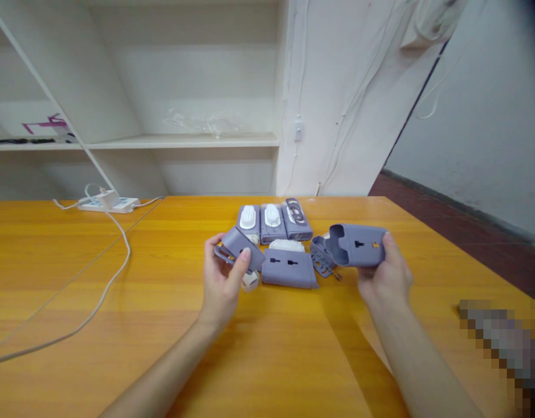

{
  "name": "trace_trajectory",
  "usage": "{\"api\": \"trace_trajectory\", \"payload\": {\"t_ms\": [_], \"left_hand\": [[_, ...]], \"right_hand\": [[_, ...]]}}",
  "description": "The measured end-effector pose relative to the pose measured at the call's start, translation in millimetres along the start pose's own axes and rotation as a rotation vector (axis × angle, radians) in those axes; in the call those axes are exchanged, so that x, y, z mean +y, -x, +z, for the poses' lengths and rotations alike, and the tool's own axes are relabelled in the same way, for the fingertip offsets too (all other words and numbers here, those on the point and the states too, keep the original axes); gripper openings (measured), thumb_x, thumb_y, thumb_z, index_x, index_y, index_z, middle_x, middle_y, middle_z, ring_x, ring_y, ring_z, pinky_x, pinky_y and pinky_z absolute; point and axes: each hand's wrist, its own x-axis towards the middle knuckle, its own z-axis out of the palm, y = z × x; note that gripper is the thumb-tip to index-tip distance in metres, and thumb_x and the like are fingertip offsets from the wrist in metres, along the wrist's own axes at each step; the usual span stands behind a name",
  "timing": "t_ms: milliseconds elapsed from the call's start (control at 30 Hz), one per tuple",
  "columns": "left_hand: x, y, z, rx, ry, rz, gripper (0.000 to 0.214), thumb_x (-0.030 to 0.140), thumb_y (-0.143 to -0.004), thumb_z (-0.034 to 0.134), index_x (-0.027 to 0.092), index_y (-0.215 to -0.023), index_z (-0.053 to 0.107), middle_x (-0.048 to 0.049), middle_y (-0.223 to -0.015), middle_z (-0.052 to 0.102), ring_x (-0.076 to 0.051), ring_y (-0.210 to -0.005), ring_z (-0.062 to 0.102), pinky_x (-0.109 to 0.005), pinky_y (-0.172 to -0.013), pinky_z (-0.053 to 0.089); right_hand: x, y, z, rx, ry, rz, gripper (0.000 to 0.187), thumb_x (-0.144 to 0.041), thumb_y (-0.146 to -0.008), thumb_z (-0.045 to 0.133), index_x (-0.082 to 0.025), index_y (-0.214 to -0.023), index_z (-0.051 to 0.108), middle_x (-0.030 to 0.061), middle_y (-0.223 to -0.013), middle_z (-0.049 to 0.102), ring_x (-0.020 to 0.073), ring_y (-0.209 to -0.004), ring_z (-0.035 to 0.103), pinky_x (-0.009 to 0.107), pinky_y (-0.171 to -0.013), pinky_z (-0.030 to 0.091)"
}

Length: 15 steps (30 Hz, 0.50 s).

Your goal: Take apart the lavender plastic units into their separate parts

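My left hand [224,278] is closed around a small lavender plastic holder [238,248], tilted, just above the orange table [119,302]. My right hand [386,277] grips a larger lavender box-shaped holder [357,245] with slots in its face, lifted a little off the table. Between my hands lies another lavender holder [289,269] with a white brush-like piece [286,245] behind it. A lavender slotted basket piece [321,258] sits beside the box in my right hand. A small white part [250,281] lies under my left hand's fingers.
Three lavender units [273,223] lie side by side further back, two with white tops. A white power strip [108,203] and its cable [106,284] run across the table's left. White shelves stand behind the table. A pixelated patch covers the table's right front corner.
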Motion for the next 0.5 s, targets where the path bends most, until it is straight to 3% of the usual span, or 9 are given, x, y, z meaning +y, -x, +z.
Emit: {"api": "trace_trajectory", "payload": {"t_ms": [167,367,500], "left_hand": [[-10,-38,-20.3,0.218,0.003,0.124,0.036,0.042,-0.078,0.067,0.021,-0.102,0.05,0.0015,-0.088,0.057,-0.011,-0.076,0.057,-0.022,-0.073,0.049],[-19,-76,-54.9,0.421,-0.031,0.027,0.035,0.043,-0.076,0.063,0.019,-0.097,0.048,-0.0001,-0.087,0.057,-0.012,-0.068,0.061,-0.023,-0.052,0.054],[-32,-89,-72.0,0.503,-0.067,-0.009,0.036,0.039,-0.074,0.064,0.021,-0.099,0.045,0.0002,-0.091,0.056,-0.011,-0.068,0.062,-0.02,-0.048,0.053]], "right_hand": [[6,1,-1,-0.042,0.026,0.002,0.022,-0.025,-0.066,0.078,-0.021,-0.081,0.064,-0.0041,-0.081,0.067,0.013,-0.072,0.066,0.022,-0.055,0.057],[10,3,-2,-0.069,0.046,0.002,0.022,-0.024,-0.064,0.079,-0.019,-0.079,0.064,-0.0048,-0.078,0.067,0.0112,-0.067,0.064,0.019,-0.053,0.056],[11,5,-2,-0.121,0.068,0.028,0.025,-0.027,-0.062,0.08,-0.018,-0.079,0.065,-0.005,-0.076,0.067,0.0108,-0.063,0.063,0.018,-0.049,0.054]]}}
